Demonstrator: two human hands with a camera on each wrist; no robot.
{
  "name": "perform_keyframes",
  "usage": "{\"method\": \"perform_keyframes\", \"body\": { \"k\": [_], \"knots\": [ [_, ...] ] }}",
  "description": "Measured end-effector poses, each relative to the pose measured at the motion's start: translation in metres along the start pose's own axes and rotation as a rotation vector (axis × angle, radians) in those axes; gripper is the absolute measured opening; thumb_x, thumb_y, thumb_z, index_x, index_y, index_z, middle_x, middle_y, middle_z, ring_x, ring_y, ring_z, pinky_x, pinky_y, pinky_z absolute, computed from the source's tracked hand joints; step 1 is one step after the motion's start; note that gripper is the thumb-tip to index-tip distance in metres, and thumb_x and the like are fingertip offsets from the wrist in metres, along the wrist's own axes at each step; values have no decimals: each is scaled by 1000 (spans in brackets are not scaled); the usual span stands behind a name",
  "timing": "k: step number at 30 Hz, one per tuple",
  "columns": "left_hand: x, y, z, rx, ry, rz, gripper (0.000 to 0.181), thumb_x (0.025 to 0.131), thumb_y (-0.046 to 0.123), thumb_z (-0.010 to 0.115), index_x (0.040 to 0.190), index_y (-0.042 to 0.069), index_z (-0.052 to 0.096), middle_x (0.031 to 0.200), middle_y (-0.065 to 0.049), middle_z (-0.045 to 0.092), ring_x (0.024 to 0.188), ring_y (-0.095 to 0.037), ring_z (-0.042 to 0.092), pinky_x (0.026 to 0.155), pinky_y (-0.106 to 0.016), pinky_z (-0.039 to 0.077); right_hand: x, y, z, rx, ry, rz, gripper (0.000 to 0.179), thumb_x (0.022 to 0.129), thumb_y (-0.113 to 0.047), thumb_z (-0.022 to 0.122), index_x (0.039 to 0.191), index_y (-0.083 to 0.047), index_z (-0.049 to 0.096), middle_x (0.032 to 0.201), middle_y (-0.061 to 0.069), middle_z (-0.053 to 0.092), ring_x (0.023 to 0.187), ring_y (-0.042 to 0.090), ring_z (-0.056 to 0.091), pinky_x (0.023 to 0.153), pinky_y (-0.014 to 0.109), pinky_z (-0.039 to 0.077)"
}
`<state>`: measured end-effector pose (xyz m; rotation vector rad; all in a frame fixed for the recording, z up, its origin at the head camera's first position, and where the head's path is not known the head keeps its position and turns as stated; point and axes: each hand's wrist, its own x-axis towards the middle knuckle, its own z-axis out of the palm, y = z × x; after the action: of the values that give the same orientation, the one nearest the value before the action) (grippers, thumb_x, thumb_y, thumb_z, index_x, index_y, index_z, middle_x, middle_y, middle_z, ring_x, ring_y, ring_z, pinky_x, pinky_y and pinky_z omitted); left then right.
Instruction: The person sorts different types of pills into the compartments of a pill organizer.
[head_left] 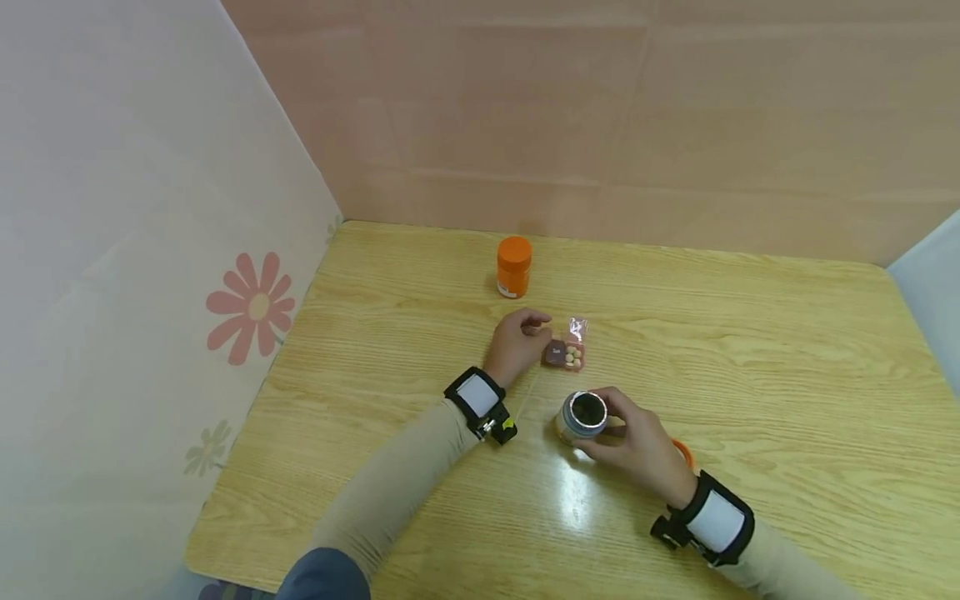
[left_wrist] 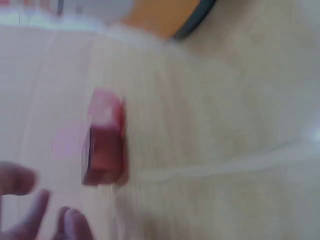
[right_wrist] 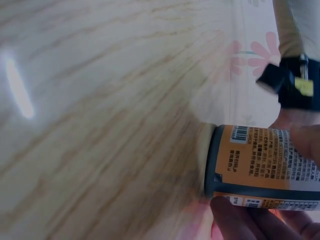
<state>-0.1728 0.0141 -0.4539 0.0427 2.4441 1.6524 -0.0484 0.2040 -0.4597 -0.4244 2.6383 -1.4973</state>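
Note:
My right hand (head_left: 637, 442) grips an uncapped supplement bottle (head_left: 576, 429), its dark mouth facing up. An orange label with dense printed text covers the bottle (right_wrist: 265, 155) in the right wrist view. Left of it, my left hand (head_left: 517, 346) is beside a small pill box (head_left: 557, 353), fingertips close to its left edge. One compartment has its clear lid (head_left: 577, 329) flipped back and shows several pale tablets (head_left: 572, 357). In the blurred left wrist view, the hand's fingers (left_wrist: 30, 220) are spread apart from the reddish pill box (left_wrist: 106, 150), holding nothing.
An orange bottle (head_left: 513, 268) with an orange cap stands near the table's back edge. Behind my right hand, part of an orange ring-shaped lid (head_left: 683, 453) peeks out on the wooden table (head_left: 787, 358). Cloth-covered walls (head_left: 487, 125) border the back and left.

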Motion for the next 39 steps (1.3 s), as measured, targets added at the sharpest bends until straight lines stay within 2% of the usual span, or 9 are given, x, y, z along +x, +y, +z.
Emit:
{"method": "perform_keyframes", "body": {
  "k": [3, 6, 9, 13, 17, 20, 28, 32, 39],
  "knots": [
    [-18, -4, -2, -76, -41, 137, 36, 103, 21, 62, 134, 1, 63, 136, -11, 62, 124, -23, 57, 104, -34, 49, -2, -1, 1, 3, 8, 16, 52, 77, -8, 90, 121, -3, 64, 117, 13, 70, 107, 33, 69, 81, 32, 61],
    [-36, -7, -6, -116, -198, 226, 62, 108, 42, 49, 154, 0, 39, 159, -14, 39, 147, -25, 35, 120, -42, 31, -5, -2, 2, -9, 18, 28, 52, 76, -9, 90, 121, 1, 66, 115, 17, 71, 102, 34, 71, 80, 33, 61],
    [-50, -11, -9, -105, -379, 275, 98, 96, 74, 40, 163, 7, 13, 169, -10, 11, 155, -24, 12, 124, -49, 15, -6, -3, 2, -31, 28, 20, 51, 77, -9, 90, 121, 3, 67, 114, 19, 72, 100, 34, 72, 80, 34, 61],
    [-59, -16, -8, -97, -540, 315, 129, 70, 80, 59, 164, 18, -5, 170, -6, -8, 155, -23, -3, 123, -55, 10, -7, -4, 1, -48, 21, 10, 51, 78, -8, 88, 123, 4, 67, 116, 21, 71, 100, 34, 72, 79, 32, 61],
    [-65, -16, -3, -80, -623, 288, 138, 71, 39, 90, 163, 24, -11, 169, -2, -14, 154, -20, -6, 123, -55, 10, -8, -4, -1, -52, -2, 49, 54, 79, -3, 87, 127, 6, 64, 120, 23, 69, 104, 35, 71, 81, 31, 60],
    [-67, -16, 1, -39, -659, 284, 139, 73, 17, 94, 163, 26, -12, 169, 2, -15, 154, -17, -5, 123, -51, 11, -8, -5, -2, -45, -13, 69, 56, 79, -2, 86, 129, 7, 63, 122, 25, 68, 107, 37, 69, 84, 33, 60],
    [-67, -20, 4, -5, -731, 352, 114, 90, 18, 80, 163, 10, -8, 169, -6, -11, 154, -16, -5, 125, -38, 6, -7, -6, -3, -28, -20, 76, 56, 80, -1, 85, 130, 8, 62, 124, 27, 66, 110, 41, 67, 83, 34, 60],
    [-68, -21, 3, -3, -750, 334, 107, 93, 21, 76, 163, 10, -5, 170, -7, -7, 154, -14, -2, 124, -37, 7, -8, -5, -5, -29, -36, 71, 57, 81, -4, 85, 132, 6, 61, 125, 25, 67, 112, 39, 67, 83, 34, 60],
    [-68, -22, 6, -3, -754, 344, 93, 95, 17, 74, 163, 5, 11, 169, -12, 15, 152, -16, 19, 123, -32, 18, -17, -6, -25, -85, -14, 56, 45, 87, 2, 77, 129, 7, 64, 121, 24, 69, 106, 37, 70, 83, 30, 60]
  ]
}}
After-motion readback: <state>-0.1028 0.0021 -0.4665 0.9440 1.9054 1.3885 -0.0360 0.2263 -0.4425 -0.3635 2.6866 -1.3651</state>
